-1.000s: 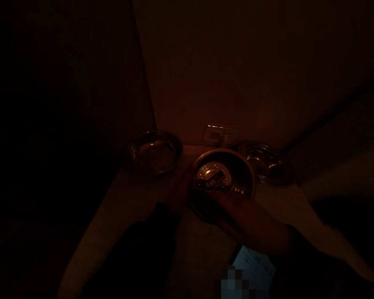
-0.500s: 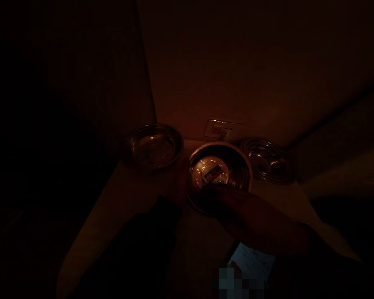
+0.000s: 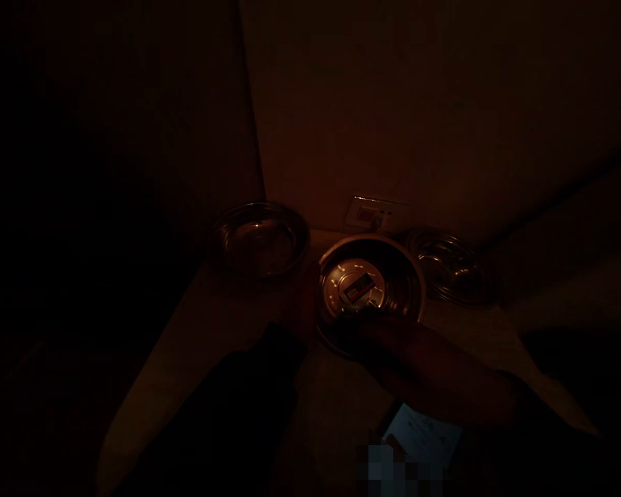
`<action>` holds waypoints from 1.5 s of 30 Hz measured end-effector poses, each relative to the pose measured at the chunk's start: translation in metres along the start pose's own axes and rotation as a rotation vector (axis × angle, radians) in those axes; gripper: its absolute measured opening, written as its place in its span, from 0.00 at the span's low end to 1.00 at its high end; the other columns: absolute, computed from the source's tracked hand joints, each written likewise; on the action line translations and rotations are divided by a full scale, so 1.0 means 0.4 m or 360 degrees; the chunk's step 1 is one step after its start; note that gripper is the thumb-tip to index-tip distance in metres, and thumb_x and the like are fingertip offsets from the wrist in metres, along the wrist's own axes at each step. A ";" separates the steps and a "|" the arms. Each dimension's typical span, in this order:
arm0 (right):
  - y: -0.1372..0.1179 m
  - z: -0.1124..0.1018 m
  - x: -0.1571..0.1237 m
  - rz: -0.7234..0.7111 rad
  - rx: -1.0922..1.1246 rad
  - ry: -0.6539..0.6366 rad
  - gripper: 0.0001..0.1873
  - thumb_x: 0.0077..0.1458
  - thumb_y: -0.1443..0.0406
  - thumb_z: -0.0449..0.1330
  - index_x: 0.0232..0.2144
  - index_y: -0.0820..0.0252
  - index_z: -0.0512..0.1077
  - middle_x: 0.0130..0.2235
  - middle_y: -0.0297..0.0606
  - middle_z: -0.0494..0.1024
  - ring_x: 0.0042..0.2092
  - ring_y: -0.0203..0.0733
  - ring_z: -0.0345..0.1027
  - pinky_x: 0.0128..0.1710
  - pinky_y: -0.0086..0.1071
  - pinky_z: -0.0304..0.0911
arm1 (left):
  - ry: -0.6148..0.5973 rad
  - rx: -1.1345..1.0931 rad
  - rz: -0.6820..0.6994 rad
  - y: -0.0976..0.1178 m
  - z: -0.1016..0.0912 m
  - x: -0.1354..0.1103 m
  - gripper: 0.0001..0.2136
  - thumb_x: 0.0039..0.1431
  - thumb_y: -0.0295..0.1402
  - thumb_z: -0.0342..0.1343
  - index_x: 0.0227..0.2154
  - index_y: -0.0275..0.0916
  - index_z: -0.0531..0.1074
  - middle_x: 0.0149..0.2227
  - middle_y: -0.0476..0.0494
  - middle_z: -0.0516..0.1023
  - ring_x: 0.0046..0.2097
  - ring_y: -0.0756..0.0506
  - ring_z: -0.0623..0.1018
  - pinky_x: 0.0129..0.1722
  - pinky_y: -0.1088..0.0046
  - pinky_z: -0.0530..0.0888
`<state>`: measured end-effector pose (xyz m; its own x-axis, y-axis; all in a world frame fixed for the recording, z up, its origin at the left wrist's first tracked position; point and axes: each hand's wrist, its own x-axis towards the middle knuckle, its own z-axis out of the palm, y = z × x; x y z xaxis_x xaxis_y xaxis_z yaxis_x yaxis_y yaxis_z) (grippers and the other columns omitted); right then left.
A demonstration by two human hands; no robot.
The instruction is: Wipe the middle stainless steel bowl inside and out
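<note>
The light is very dim. A round metal bowl (image 3: 404,279) is in the middle, its inside facing me. At its bottom shows a small dark rectangle with a reddish edge (image 3: 359,288); whether it is a label or a little box is unclear. Against the bowl's left side is my left hand (image 3: 303,300), closed at the rim, its fingers mostly lost in shadow. My right hand (image 3: 398,345) reaches across the near rim from the right. Its fingers are in the dark front part of the bowl, and I cannot see what they hold, if anything.
A wide metal bowl (image 3: 259,248) stands at the table's back left, and a stack of metal dishes (image 3: 452,273) at the back right. Behind is a wall socket (image 3: 375,214). A lit phone-like screen (image 3: 421,435) lies near me on the pale table (image 3: 150,407).
The whole view has shifted slightly, so things sit a little farther right. The picture is darker. Both hands keep nearly the same place at the bowl.
</note>
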<state>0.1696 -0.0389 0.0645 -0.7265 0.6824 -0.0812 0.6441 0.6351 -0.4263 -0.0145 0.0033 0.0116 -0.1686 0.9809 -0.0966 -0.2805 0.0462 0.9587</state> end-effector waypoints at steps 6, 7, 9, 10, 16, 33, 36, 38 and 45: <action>0.001 0.004 -0.004 -0.0095 0.0162 0.0056 0.12 0.60 0.68 0.53 0.46 0.56 0.69 0.48 0.40 0.75 0.48 0.41 0.69 0.48 0.34 0.66 | -0.0008 -0.0228 -0.0067 0.007 0.012 -0.002 0.16 0.63 0.39 0.46 0.33 0.37 0.78 0.36 0.46 0.82 0.42 0.45 0.79 0.47 0.67 0.72; 0.001 0.011 -0.002 -0.0086 0.0181 0.0074 0.13 0.61 0.68 0.53 0.47 0.56 0.69 0.48 0.39 0.75 0.48 0.40 0.69 0.47 0.34 0.66 | 0.0023 -0.0217 -0.0079 0.010 0.014 -0.004 0.16 0.63 0.38 0.45 0.33 0.37 0.77 0.36 0.46 0.82 0.42 0.45 0.79 0.47 0.66 0.72; -0.005 0.030 0.005 -0.0055 0.0193 0.0129 0.14 0.61 0.68 0.54 0.49 0.55 0.68 0.49 0.40 0.75 0.48 0.41 0.69 0.48 0.36 0.66 | 0.0063 -0.0190 -0.0097 0.015 0.019 -0.008 0.17 0.64 0.37 0.43 0.33 0.36 0.77 0.36 0.45 0.81 0.41 0.44 0.79 0.48 0.65 0.72; -0.010 0.041 0.010 -0.0028 0.0186 0.0168 0.14 0.61 0.68 0.54 0.50 0.56 0.68 0.49 0.41 0.75 0.49 0.42 0.69 0.49 0.37 0.65 | 0.0079 -0.0172 -0.0087 0.016 0.020 -0.009 0.17 0.64 0.36 0.42 0.33 0.36 0.76 0.36 0.44 0.81 0.41 0.44 0.78 0.48 0.64 0.72; -0.061 0.094 0.066 0.0172 0.0194 0.0346 0.12 0.59 0.69 0.56 0.45 0.59 0.69 0.43 0.42 0.76 0.46 0.45 0.69 0.47 0.40 0.66 | 0.0258 0.0063 -0.0018 0.005 0.017 -0.005 0.15 0.63 0.37 0.43 0.34 0.36 0.74 0.39 0.42 0.79 0.49 0.42 0.75 0.56 0.62 0.66; -0.078 0.094 0.071 0.0242 0.0053 0.0444 0.09 0.58 0.69 0.55 0.42 0.59 0.71 0.42 0.41 0.76 0.45 0.46 0.67 0.47 0.41 0.63 | 0.0308 0.0134 -0.0054 0.017 0.031 -0.016 0.15 0.62 0.41 0.45 0.29 0.39 0.72 0.34 0.43 0.78 0.42 0.42 0.76 0.46 0.66 0.70; -0.091 0.098 0.092 0.0291 0.0056 0.0448 0.08 0.57 0.69 0.56 0.40 0.61 0.71 0.42 0.42 0.75 0.44 0.46 0.67 0.45 0.40 0.64 | 0.0301 0.0170 -0.0047 0.004 0.021 -0.013 0.14 0.62 0.41 0.45 0.30 0.39 0.73 0.34 0.43 0.78 0.42 0.42 0.76 0.47 0.65 0.69; -0.090 0.090 0.081 0.0276 0.0006 0.0414 0.08 0.57 0.69 0.56 0.40 0.60 0.71 0.42 0.42 0.75 0.44 0.46 0.67 0.45 0.40 0.64 | 0.0247 0.0165 -0.0080 0.003 0.019 -0.012 0.16 0.62 0.42 0.44 0.29 0.39 0.73 0.32 0.43 0.78 0.39 0.43 0.76 0.46 0.65 0.69; -0.069 0.074 0.014 0.0200 -0.0265 0.0279 0.10 0.59 0.69 0.54 0.43 0.60 0.71 0.41 0.43 0.77 0.44 0.49 0.67 0.45 0.45 0.64 | 0.0232 0.0110 -0.0018 0.018 0.031 -0.013 0.16 0.62 0.41 0.45 0.29 0.39 0.73 0.33 0.45 0.78 0.39 0.45 0.75 0.44 0.68 0.70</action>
<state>0.1407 -0.0635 0.0492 -0.5952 0.8026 0.0396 0.7675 0.5824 -0.2678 -0.0039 0.0010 0.0225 -0.3023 0.9428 -0.1406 -0.2182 0.0752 0.9730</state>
